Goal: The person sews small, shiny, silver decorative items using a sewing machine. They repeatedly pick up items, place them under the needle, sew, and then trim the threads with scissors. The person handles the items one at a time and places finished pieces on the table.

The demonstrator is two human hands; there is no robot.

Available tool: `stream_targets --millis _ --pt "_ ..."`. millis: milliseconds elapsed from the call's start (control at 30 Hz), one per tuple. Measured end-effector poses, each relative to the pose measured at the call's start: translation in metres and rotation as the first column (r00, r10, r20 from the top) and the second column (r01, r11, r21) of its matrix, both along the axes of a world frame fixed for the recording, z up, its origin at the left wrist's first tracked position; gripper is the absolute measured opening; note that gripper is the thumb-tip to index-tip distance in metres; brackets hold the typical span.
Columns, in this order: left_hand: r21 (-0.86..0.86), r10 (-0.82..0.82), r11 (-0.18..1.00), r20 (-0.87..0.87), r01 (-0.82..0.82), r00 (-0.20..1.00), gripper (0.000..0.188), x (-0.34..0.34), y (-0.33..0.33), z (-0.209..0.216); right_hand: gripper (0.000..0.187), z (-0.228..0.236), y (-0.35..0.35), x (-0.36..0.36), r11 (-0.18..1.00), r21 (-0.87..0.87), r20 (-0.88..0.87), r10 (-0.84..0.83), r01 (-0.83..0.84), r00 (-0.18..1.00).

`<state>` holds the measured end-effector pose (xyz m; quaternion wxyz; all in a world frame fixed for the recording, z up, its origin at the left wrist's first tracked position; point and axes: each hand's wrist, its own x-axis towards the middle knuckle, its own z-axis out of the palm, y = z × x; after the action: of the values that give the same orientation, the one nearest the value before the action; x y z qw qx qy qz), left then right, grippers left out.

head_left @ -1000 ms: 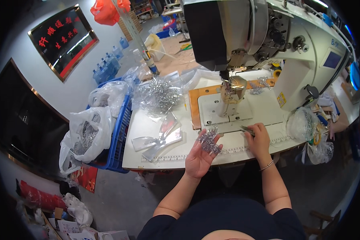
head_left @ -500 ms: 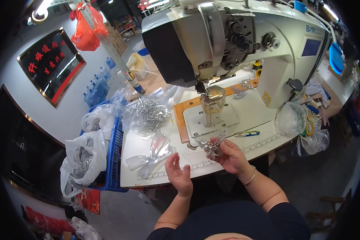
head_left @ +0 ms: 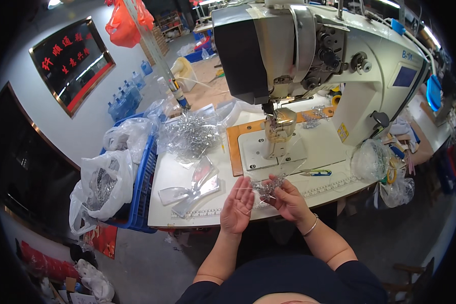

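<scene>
My right hand [head_left: 291, 203] pinches a cluster of shiny silver, clear-edged pieces [head_left: 266, 189] above the table's front edge. Its fingers are closed on the near side of the cluster; the exact kind of piece is too small to make out. Close on its left, my left hand [head_left: 236, 209] is raised with the palm showing and fingers stretched out, holding nothing. A thin pale line runs between that hand's fingers and the cluster. Just beyond both hands stands a sewing machine's presser foot and needle area [head_left: 277, 144]. Clear, silvery bow-shaped plastic pieces [head_left: 193, 191] lie to the left.
A heap of silver pieces [head_left: 192, 137] sits on clear plastic at the left. Thread snips [head_left: 316, 173] and a printed ruler strip [head_left: 334, 186] lie on the right. A blue crate [head_left: 143, 190] with white bags stands beside the table's left edge. More silver pieces [head_left: 315, 116] lie behind the needle.
My left hand has risen and come nearer the cluster, its fingers straightening. My right hand still holds the cluster. The whole view has shifted slightly.
</scene>
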<state>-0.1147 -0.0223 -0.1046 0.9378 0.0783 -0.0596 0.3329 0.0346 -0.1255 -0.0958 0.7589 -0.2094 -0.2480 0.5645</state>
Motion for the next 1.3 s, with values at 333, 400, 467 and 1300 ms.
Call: stream_targets --millis 333,400,467,1300 --pt "0.618 0.342 0.783 -0.525 0.073 0.780 0.043 0.023 0.033 -0.006 0.036 -0.014 0.009 0.008 0.980 -0.145 -0.003 -0.142 0.140 0.990" --pt "0.542 0.234 0.836 -0.492 0.085 0.839 0.045 0.025 0.035 -0.002 0.028 -0.025 0.012 0.012 0.961 -0.186 -0.005 -0.208 0.203 0.978" --pt "0.443 0.146 0.892 -0.471 0.090 0.870 0.046 0.023 0.036 0.002 0.026 -0.025 0.014 0.011 0.952 -0.200 -0.011 -0.238 0.232 0.971" --pt "0.429 0.070 0.888 -0.483 0.166 0.873 0.043 0.013 0.044 0.010 0.041 -0.022 0.003 0.014 0.985 -0.107 -0.059 -0.144 0.137 0.988"
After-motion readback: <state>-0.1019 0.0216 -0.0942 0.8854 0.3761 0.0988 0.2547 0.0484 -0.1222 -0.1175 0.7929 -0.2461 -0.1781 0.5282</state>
